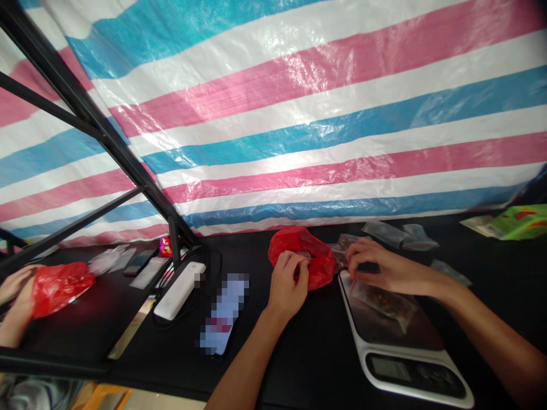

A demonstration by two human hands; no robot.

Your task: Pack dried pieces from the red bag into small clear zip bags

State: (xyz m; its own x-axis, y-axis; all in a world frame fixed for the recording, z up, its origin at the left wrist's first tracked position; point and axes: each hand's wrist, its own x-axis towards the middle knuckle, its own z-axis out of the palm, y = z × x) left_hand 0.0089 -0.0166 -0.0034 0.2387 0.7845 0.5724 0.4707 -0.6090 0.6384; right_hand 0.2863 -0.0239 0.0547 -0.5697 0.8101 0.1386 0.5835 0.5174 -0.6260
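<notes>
The fingers (pixel 294 263) of the left hand (pixel 286 287) bunch narrowly together at the mouth of a crumpled, glossy red plastic bag (pixel 318 266); whatever they pinch there is too small to tell. The fingers (pixel 358 249) of the right hand (pixel 387 270) curl close over a small, crinkled clear plastic packet (pixel 341 256) with brownish contents, which lies just beside the red bag.

Below the right hand, a flat, transparent plastic packet (pixel 383 302) filled with dark reddish-brown flakes lies tilted on the dark platform of a white digital kitchen scale (pixel 404 370). The red bag rests on a black worktop (pixel 299 364), touching the top corner of the scale. More clear packets (pixel 397 234) lie crumpled beyond the right hand, near a green printed package (pixel 515 222).

Left of the hands are a pixelated, blurred object (pixel 224 313) and a white power strip (pixel 179 290). Farther left, a co-worker's hands (pixel 15 299) hold a second red plastic bag (pixel 60 289). A pink, white and blue striped tarpaulin (pixel 299 119) hangs behind a black metal frame (pixel 88 117).
</notes>
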